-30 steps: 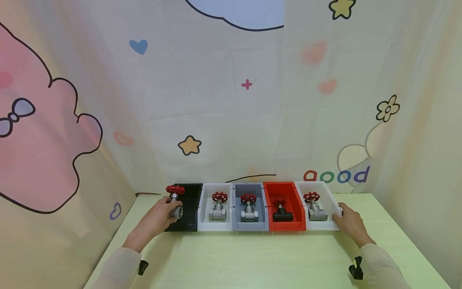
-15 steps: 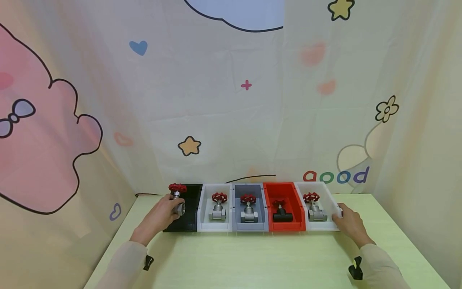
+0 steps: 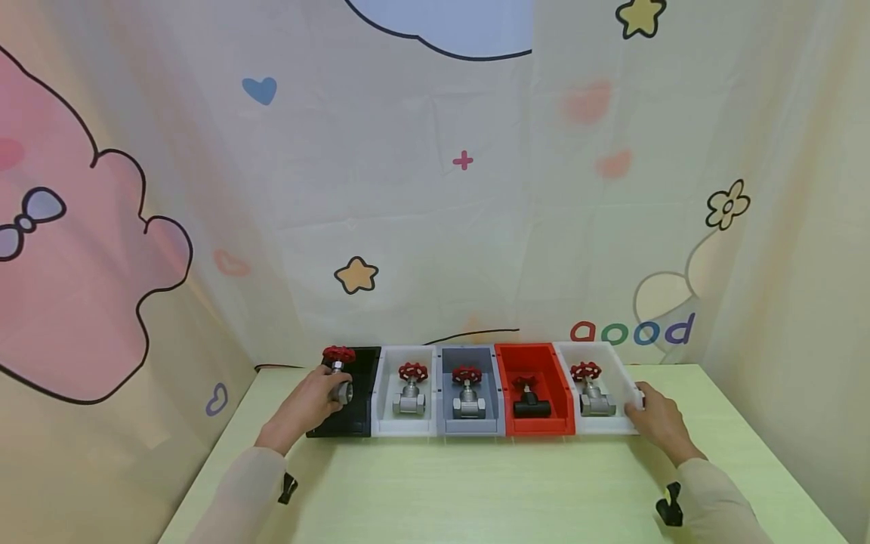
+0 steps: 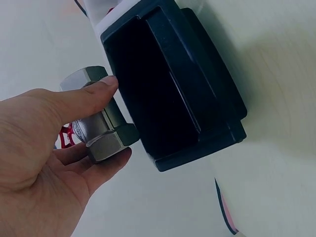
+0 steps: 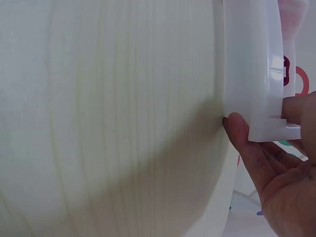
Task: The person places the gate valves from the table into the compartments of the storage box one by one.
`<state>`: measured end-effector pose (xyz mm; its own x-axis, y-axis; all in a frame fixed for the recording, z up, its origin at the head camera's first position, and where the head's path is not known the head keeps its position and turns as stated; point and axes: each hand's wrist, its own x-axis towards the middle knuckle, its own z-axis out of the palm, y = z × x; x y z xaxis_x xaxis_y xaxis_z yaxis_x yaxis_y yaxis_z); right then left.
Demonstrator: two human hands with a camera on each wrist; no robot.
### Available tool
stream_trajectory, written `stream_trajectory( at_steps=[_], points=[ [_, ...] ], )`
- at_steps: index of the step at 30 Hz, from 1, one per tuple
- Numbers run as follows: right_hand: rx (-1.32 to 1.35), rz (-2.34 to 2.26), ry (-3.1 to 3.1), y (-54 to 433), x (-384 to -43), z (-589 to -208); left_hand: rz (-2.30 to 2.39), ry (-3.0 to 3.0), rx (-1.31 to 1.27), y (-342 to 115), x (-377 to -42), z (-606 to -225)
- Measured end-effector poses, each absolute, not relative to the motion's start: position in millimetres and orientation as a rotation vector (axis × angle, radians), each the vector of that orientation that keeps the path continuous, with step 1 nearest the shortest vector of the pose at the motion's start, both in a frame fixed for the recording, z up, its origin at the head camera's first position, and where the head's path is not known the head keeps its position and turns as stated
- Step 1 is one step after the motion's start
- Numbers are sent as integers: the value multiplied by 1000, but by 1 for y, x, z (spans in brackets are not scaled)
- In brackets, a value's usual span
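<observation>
My left hand [image 3: 306,404] holds a silver gate valve [image 3: 343,391] with a red handwheel, wheel upward, over the left part of the black bin [image 3: 362,412]. In the left wrist view, thumb and fingers grip the valve's hexagonal-ended body [image 4: 106,143] right beside the rim of the black bin [image 4: 202,89], whose inside shows dark. My right hand [image 3: 661,423] grips the outer side of the right-end white bin [image 3: 625,397]. The right wrist view shows a thumb and fingers around that bin's corner [image 5: 252,98]. Another silver valve [image 3: 596,400] with a red wheel stands inside it.
Between the end bins, a white bin [image 3: 385,419] and a grey bin [image 3: 450,423] each hold a silver valve, and a red bin [image 3: 561,404] holds a black-bodied one. All stand in one row on the pale table [image 3: 469,483], before a patterned curtain [image 3: 408,211].
My left hand has carried the valve to the right, further over the black bin. The right hand and the other valves have stayed where they were.
</observation>
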<state>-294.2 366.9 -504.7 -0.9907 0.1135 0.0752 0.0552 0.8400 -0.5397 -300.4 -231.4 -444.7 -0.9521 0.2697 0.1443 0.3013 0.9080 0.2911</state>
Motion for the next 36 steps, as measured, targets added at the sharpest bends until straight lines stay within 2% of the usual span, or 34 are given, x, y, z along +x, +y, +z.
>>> stream_trajectory(
  at_steps=[36],
  points=[
    [-169, 888, -2932, 366, -294, -505, -413, -3048, -457, -225, -330, -479]
  ],
)
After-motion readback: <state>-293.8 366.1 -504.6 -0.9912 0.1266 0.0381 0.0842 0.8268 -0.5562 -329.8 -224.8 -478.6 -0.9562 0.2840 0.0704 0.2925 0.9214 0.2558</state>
